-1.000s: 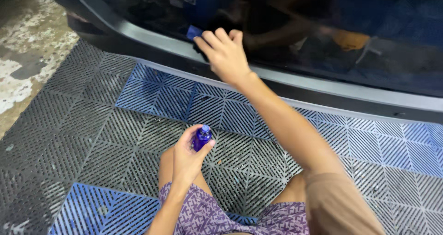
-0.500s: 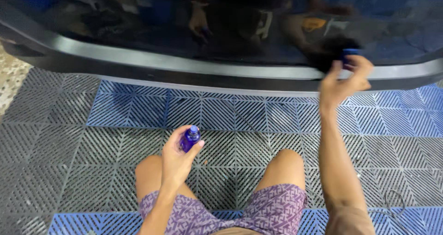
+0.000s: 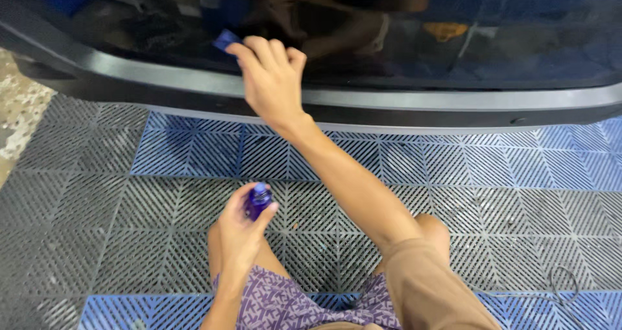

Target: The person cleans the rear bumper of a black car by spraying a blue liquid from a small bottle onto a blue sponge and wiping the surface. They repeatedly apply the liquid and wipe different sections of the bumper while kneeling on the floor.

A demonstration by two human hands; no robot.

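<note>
The left hand [image 3: 241, 229] pinches a small blue bottle [image 3: 257, 200] between thumb and fingers, upright above the bare knee and the grey floor tiles [image 3: 78, 239]. That light grip looks like the weak point: the bottle could slip and tip onto the tiles. To its right and higher, the right hand [image 3: 272, 80], fingers curled, presses a small blue pad [image 3: 225, 39] against the dark glossy car panel [image 3: 453, 38], just above the grey trim [image 3: 453, 100]. Uneven pressure may leave streaks.

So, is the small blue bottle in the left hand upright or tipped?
Roughly upright: the small blue bottle stands in the left hand with its neck pointing up. Capped or open, cannot tell.
</note>
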